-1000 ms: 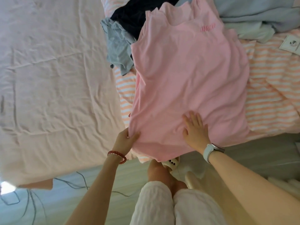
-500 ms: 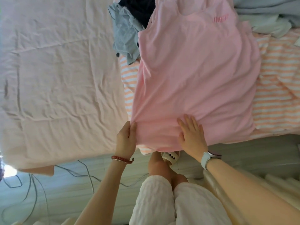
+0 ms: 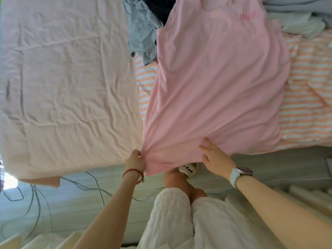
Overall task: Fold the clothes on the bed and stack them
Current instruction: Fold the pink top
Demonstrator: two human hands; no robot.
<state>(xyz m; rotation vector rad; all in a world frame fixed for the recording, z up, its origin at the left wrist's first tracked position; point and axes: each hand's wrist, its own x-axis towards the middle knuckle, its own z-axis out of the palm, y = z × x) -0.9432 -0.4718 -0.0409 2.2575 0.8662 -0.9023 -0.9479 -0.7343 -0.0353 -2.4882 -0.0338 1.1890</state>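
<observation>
A large pink T-shirt (image 3: 215,83) lies spread on the bed, collar at the far end, hem hanging over the near edge. My left hand (image 3: 136,160) grips the shirt's bottom left corner, and the cloth bunches into creases there. My right hand (image 3: 214,155) rests on the hem with its fingers straight and spread. A crumpled grey-blue garment (image 3: 142,33) and a dark navy one (image 3: 158,8) sit at the far end, left of the pink shirt. Pale blue clothes (image 3: 296,17) are piled at the far right.
An orange-and-white striped blanket (image 3: 305,97) lies under the shirt on the right. A wrinkled pale pink sheet (image 3: 62,78) covers the left of the bed. Cables (image 3: 41,200) run over the floor below the bed edge. My legs and a sandal (image 3: 189,169) are by the bed.
My left hand has closed on the shirt's bottom left corner and pulled it toward the near edge, gathering the cloth. My right hand has slid slightly toward the hem.
</observation>
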